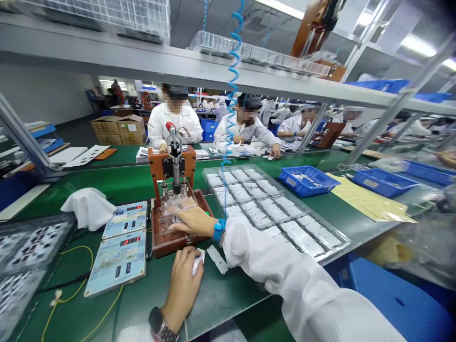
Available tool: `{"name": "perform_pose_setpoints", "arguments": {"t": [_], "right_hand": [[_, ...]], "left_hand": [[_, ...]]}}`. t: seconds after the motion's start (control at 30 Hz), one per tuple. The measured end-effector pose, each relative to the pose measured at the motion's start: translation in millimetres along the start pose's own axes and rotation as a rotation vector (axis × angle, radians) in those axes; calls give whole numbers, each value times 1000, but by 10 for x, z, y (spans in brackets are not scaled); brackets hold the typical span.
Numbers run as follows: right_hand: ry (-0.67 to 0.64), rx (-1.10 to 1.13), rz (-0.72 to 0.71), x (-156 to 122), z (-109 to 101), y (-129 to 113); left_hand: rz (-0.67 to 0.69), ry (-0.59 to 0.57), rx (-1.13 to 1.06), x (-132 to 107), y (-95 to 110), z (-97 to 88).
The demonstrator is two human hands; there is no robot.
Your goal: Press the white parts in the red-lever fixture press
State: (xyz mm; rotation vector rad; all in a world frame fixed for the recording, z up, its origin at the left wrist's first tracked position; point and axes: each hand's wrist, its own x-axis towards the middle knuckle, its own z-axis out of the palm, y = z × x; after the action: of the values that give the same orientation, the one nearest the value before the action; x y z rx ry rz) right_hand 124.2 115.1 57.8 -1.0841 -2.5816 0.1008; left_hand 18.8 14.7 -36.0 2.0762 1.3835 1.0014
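Note:
My left hand (183, 280) rests on the green bench, its fingers closed on a small white perforated plate (198, 262). Beside it lies another thin white plate (217, 259). My right hand (197, 219), with a blue band at the wrist, reaches into the toggle-clamp fixture (175, 166). Its thumb and fingers curl around a pale piece by the fixture's clear plastic block (167, 223); that piece is mostly hidden. The fixture has a brown base (167, 247), orange uprights and a red-tipped lever.
Right of the fixture lies a clear tray (210, 176) of white plates. Farther right are blue bins (308, 181) and yellow sheets (366, 197). On the left are two display boxes (116, 266), a white cloth (87, 206) and a dark-piece tray (28, 251). A blue coiled hose (233, 71) hangs ahead; co-workers sit opposite.

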Motion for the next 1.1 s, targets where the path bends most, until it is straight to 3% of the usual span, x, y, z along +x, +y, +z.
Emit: {"name": "perform_pose_setpoints", "arguments": {"t": [0.13,0.27,0.4,0.5,0.73,1.1], "right_hand": [[147,-36,105,-276,-12,63],[237,-135,338,-664,-135,387],[140,-297,698,-982,-334,807],[31,-342,852,-1072,-362,984],[-29,-345,905,-934,-237,1025],[67,-232,827,-739,-295,1152]], "left_hand": [[-23,18,-65,8,-13,-13],[-29,13,-84,1,-18,-6],[-37,3,-81,-6,-17,5],[-31,-2,-74,-5,-24,5],[-18,29,-81,-7,-40,4],[-22,17,-69,-11,-27,6]]}}
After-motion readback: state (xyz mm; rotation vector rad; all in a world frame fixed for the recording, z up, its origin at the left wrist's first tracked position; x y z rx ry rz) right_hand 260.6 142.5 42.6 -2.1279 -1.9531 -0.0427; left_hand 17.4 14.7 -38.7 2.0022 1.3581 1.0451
